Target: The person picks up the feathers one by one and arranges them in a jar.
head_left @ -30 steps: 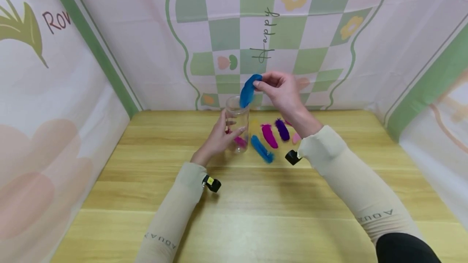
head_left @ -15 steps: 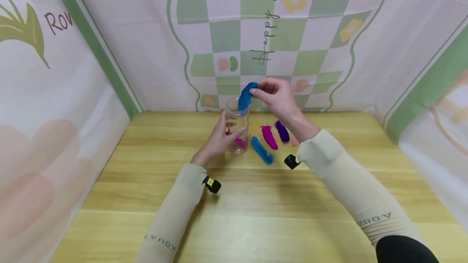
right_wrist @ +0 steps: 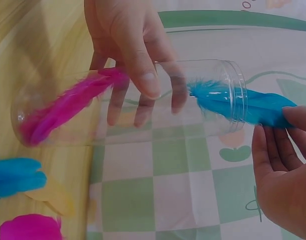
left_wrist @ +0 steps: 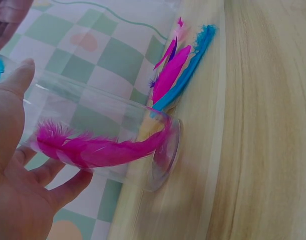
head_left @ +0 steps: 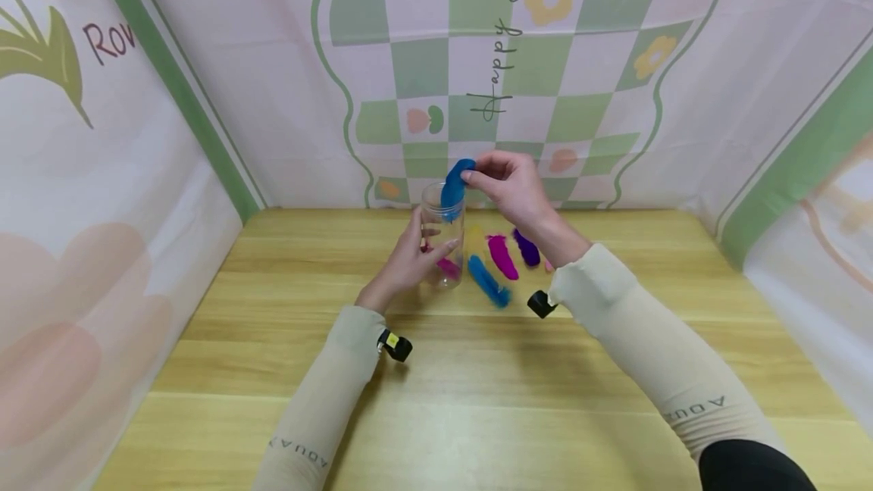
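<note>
Lying just right of the jar (head_left: 452,229) on the counter (head_left: 436,408) are loose feathers (head_left: 502,257), a pink one (head_left: 549,266) partly hidden by the right sleeve (head_left: 614,298). The left hand (head_left: 405,256) grips the jar, a magenta feather (right_wrist: 68,107) inside; the right hand (head_left: 511,184) pinches a blue feather (head_left: 455,184), half inside.

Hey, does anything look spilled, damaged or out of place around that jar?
Nothing stands out. The left hand holds the jar upright, no crack visible; the upper blue feather is partway inside, and the loose feathers lie on the table, none plainly damaged.
</note>
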The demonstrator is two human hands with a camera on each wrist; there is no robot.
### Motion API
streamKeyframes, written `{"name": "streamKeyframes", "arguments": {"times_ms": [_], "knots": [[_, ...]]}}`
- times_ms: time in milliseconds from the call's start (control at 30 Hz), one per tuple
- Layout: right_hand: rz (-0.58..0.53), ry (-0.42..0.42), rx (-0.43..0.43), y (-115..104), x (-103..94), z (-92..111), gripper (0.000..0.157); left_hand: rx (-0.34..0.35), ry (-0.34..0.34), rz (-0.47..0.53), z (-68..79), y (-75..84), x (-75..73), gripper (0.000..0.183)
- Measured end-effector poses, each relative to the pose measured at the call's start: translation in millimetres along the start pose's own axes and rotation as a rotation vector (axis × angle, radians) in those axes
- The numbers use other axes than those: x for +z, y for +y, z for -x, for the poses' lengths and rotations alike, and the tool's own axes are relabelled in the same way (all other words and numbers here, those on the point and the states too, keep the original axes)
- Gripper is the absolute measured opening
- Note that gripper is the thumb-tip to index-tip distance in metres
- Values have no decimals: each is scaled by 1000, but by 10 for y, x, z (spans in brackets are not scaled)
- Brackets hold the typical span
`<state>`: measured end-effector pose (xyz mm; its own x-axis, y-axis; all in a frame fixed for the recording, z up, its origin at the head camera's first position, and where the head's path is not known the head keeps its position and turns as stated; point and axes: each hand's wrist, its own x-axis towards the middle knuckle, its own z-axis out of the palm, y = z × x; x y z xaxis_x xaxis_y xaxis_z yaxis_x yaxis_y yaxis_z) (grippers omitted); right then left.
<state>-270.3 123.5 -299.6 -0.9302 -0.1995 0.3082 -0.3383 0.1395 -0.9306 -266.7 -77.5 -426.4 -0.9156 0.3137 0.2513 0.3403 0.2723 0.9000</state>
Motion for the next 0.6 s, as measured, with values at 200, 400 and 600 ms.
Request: {"name": "streamKeyframes", "arguments": {"times_ms": [200, 400, 600], "knots": [[50, -8, 0, -3, 7, 1, 16, -2, 0, 2, 2, -1, -1, 67], [120, -23, -7, 4, 7, 8, 17, -7, -1, 5, 7, 9, -1, 66], [166, -38, -28, 0, 8, 19, 17, -12, -3, 9, 11, 8, -3, 68]]}}
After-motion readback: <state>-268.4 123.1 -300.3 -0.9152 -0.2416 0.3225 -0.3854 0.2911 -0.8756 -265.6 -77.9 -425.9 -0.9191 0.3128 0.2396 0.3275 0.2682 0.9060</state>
